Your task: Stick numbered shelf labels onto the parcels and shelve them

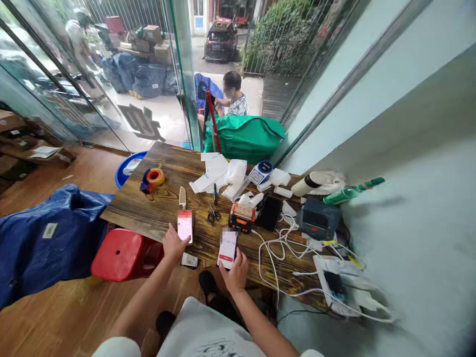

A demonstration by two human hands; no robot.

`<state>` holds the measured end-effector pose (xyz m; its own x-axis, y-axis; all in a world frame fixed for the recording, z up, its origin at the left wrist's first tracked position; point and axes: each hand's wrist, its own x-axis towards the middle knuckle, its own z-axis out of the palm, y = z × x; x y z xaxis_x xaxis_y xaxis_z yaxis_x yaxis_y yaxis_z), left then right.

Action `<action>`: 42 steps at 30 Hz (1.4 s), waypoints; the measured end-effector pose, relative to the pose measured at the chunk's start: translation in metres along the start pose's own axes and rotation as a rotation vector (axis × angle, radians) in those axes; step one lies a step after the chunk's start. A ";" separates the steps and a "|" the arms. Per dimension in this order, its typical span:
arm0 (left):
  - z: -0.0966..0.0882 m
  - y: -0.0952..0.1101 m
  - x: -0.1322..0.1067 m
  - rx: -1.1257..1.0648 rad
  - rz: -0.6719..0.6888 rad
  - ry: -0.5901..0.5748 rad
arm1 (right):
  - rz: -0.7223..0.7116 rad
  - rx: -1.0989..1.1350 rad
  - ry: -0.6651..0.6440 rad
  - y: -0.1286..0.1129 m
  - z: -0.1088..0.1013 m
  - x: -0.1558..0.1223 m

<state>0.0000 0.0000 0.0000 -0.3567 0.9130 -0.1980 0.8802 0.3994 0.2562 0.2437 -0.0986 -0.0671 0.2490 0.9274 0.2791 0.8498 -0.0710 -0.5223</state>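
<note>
My left hand [174, 244] rests at the near edge of the wooden table [148, 208], its fingers curled against the lower end of a phone [185, 225] that lies flat with a lit white and red screen. My right hand [235, 271] grips a second phone [228, 247] from below and holds it upright over the table edge, its screen lit too. A small card-like item [189, 260] lies between the two hands.
On the table lie a knife [182, 197], scissors [213, 214], orange tape [155, 177], papers, a label printer [319, 218] and white cables [282, 248]. A red stool [122, 254] and blue bag [44, 238] stand left. A person sits outside behind green sacks [243, 136].
</note>
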 end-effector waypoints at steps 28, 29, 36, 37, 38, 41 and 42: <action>0.022 0.047 0.024 0.004 -0.023 0.002 | -0.389 -0.004 -0.036 0.067 0.005 -0.028; 0.022 0.049 0.025 0.013 -0.034 0.005 | -0.388 -0.021 -0.039 0.066 0.007 -0.029; 0.028 0.065 0.020 0.042 0.045 -0.030 | -0.394 -0.042 -0.048 0.069 0.011 -0.032; 0.029 0.068 0.019 0.044 0.061 -0.040 | -0.398 -0.041 -0.053 0.070 0.012 -0.032; 0.031 0.072 0.017 0.045 0.071 -0.049 | -0.402 -0.042 -0.058 0.070 0.012 -0.032; 0.034 0.080 0.012 0.044 0.075 -0.060 | -0.402 -0.050 -0.059 0.070 0.013 -0.032; 0.034 0.082 0.011 0.039 0.071 -0.058 | -0.398 -0.050 -0.060 0.070 0.013 -0.032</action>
<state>0.0792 0.0400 -0.0128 -0.2752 0.9322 -0.2352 0.9146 0.3293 0.2347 0.2891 -0.1284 -0.1224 -0.1306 0.9057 0.4034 0.8963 0.2818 -0.3425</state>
